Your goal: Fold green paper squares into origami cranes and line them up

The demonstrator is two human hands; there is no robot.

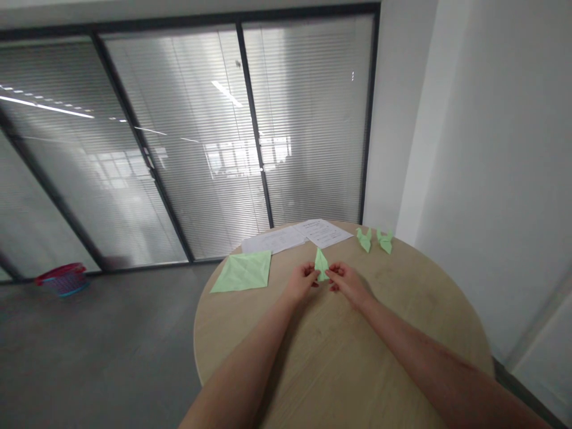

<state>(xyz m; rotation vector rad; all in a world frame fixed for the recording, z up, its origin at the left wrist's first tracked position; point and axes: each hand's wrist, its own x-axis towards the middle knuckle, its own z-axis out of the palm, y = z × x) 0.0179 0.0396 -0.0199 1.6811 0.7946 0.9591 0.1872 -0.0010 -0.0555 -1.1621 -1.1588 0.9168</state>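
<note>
Between my two hands, above the middle of the table, is a small piece of folded green paper (320, 263) with its pointed tip upward and a crease down its centre. My left hand (302, 280) pinches its left edge between thumb and fingers. On the opposite side, my right hand (347, 281) pinches the lower right edge. Some fingertips are hidden behind the paper. Two finished-looking green origami figures, one (364, 239) and another (385, 241), stand side by side beyond my right hand. Left of my left hand lies a creased green paper sheet (243, 271).
Printed white sheets (324, 232) lie along the far edge of the round wooden table (339, 357). Behind it are glass partitions with blinds (308, 119). A white wall (500, 179) borders the right side. A red and blue plastic basket (65, 280) sits on the floor at left.
</note>
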